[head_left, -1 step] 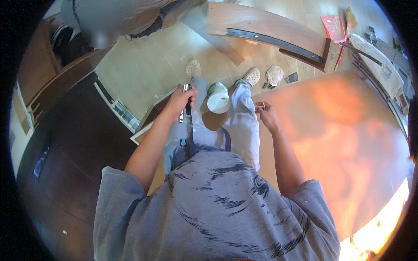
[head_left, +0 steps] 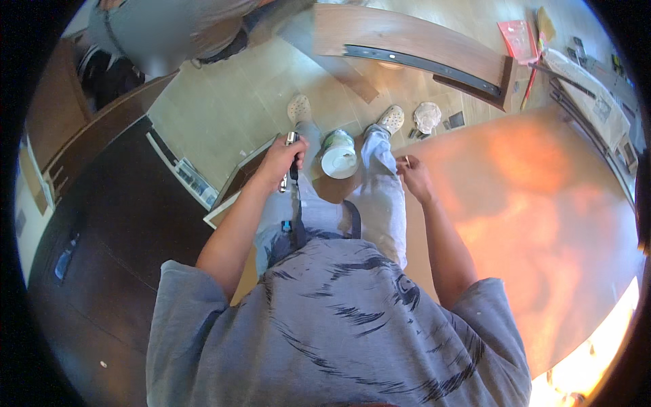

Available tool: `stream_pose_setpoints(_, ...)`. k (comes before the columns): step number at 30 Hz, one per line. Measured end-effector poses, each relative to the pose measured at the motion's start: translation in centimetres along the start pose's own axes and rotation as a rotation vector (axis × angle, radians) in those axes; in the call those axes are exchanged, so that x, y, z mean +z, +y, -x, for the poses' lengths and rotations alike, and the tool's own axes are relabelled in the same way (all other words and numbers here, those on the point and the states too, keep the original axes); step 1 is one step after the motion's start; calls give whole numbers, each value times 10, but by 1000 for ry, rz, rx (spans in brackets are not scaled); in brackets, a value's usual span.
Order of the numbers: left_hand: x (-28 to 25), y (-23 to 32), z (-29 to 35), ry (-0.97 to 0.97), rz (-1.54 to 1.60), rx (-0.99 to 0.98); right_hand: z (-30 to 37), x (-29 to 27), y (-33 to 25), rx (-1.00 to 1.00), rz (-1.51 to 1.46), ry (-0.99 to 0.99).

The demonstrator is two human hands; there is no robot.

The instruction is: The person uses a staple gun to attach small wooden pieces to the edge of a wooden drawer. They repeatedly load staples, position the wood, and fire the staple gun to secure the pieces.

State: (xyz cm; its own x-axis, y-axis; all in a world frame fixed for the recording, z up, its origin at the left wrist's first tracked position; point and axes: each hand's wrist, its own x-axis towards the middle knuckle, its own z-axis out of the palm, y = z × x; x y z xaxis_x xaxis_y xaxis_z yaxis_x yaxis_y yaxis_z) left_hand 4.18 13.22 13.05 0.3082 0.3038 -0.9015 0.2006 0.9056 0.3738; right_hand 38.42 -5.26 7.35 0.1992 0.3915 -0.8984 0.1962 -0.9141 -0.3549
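Note:
My left hand [head_left: 279, 161] is closed around a black-and-silver tool [head_left: 292, 138], its exact kind not clear. Shiny metal shows at both ends, and a black strap lies beside it over my lap. To the right, my right hand [head_left: 417, 180] pinches a thin, pale, cigarette-like stick [head_left: 407, 161] next to my right knee. A white tub [head_left: 340, 163] with green on its far side stands between my lower legs, apart from both hands.
A wooden panel with a black drawer runner [head_left: 424, 62] lies ahead. Dark board [head_left: 102, 271] spreads on my left, brown board [head_left: 488, 224] on my right. Another person [head_left: 196, 34] is at the far left. A red dustpan [head_left: 519, 42] and crumpled white bag [head_left: 427, 117] lie beyond.

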Motion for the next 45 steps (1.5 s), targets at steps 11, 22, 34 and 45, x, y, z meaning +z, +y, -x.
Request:
stream_pose_setpoints(11,47,-56,-244,-115,-1194,88,-281,23,68,9,384,240)
stream_pose_setpoints(22,52,-20,-332,-326,-1534,205,-419,74,119,178,263,243)
stream_pose_setpoints(34,92,23,-268,-306,-1711,499,-467,137,150,3,-78,595)
stream_pose_setpoints(45,83,-4,-205,-307,-1781,417,-475,127,140,-92,398,460)
